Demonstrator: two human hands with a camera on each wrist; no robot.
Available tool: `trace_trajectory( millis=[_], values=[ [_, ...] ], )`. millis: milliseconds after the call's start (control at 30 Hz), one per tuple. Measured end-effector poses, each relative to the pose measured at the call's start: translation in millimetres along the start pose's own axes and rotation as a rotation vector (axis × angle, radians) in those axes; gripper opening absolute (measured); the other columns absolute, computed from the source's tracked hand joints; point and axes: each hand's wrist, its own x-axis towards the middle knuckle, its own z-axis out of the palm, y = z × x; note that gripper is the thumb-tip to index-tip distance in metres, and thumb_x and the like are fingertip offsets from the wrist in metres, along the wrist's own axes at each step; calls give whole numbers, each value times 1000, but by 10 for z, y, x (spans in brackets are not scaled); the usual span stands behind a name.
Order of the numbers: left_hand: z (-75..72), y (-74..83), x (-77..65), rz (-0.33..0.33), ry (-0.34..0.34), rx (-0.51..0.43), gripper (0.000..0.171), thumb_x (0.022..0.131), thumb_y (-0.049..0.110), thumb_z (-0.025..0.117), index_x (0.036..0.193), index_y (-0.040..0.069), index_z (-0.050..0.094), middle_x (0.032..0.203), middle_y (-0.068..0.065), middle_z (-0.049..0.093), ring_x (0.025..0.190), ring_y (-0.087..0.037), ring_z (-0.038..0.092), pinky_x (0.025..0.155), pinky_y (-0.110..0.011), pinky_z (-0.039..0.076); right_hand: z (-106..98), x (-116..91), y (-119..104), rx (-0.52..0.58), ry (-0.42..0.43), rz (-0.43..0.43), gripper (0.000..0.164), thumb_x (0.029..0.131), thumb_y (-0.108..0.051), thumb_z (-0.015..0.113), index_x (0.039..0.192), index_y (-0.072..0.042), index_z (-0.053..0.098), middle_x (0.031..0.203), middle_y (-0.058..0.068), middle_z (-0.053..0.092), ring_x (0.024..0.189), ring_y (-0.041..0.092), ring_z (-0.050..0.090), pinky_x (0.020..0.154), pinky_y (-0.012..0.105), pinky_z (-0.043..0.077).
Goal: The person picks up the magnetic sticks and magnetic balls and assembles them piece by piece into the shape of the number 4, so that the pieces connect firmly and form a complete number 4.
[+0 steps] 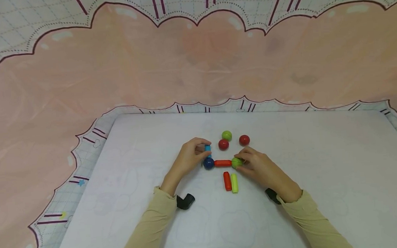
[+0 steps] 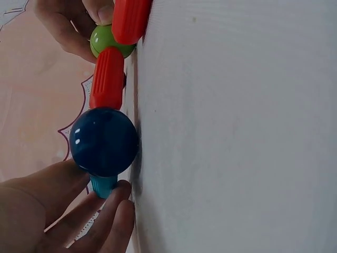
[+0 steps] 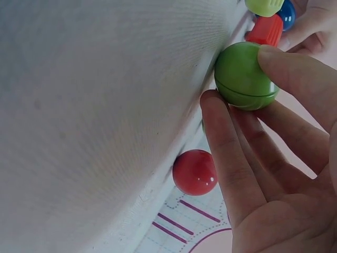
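On the white board, a dark blue ball (image 1: pixel 209 163), a red rod (image 1: pixel 223 163) and a green ball (image 1: pixel 236 162) stand joined in a row. A light blue rod (image 1: pixel 208 150) meets the blue ball at its far side. My left hand (image 1: pixel 191 154) pinches this light blue rod between thumb and fingers; the left wrist view shows the rod (image 2: pixel 103 185) touching the blue ball (image 2: pixel 104 142). With thumb and fingertips, my right hand (image 1: pixel 260 167) holds the green ball, seen closely in the right wrist view as a two-part green ball (image 3: pixel 245 76).
Beyond the row lie another green ball (image 1: pixel 227 135) and two red balls, one left (image 1: pixel 223 144) and one right (image 1: pixel 244 140). Nearer me, a loose red rod (image 1: pixel 227 181) lies beside a yellow-green rod (image 1: pixel 234 183). A patterned cloth (image 1: pixel 195 63) surrounds the white board (image 1: pixel 126 174).
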Motion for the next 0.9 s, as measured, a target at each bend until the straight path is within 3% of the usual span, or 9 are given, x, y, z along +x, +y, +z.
trace_trajectory(
  millis=[300, 600, 767, 900],
  values=[
    [-9, 3, 12, 8, -29, 34, 31, 92, 15, 72, 123, 11, 67, 117, -7, 68, 98, -20, 65, 90, -34, 55, 1, 18, 5, -3, -8, 13, 33, 85, -13, 79, 115, -1, 71, 105, 5, 62, 89, 14, 63, 82, 31, 59],
    [-29, 9, -1, -8, -48, 67, 31, 93, 18, 71, 123, 12, 68, 98, -4, 66, 88, -17, 59, 83, -32, 53, 0, 17, -4, 1, 3, 9, 32, 85, -12, 79, 114, -1, 71, 104, 4, 62, 88, 13, 62, 80, 30, 58],
    [-37, 9, -13, -1, -51, 68, 31, 93, 18, 71, 123, 11, 67, 98, -4, 67, 88, -16, 61, 82, -32, 53, 0, 12, -8, 4, -7, 21, 33, 85, -12, 79, 115, -1, 70, 105, 4, 61, 89, 14, 62, 81, 30, 59],
    [-44, 13, -33, 1, -52, 64, 32, 93, 17, 71, 124, 10, 67, 108, -6, 67, 90, -17, 62, 83, -32, 54, -2, 5, -14, 6, -15, 32, 34, 85, -12, 79, 116, 0, 70, 105, 4, 61, 89, 14, 62, 81, 31, 59]
  ],
)
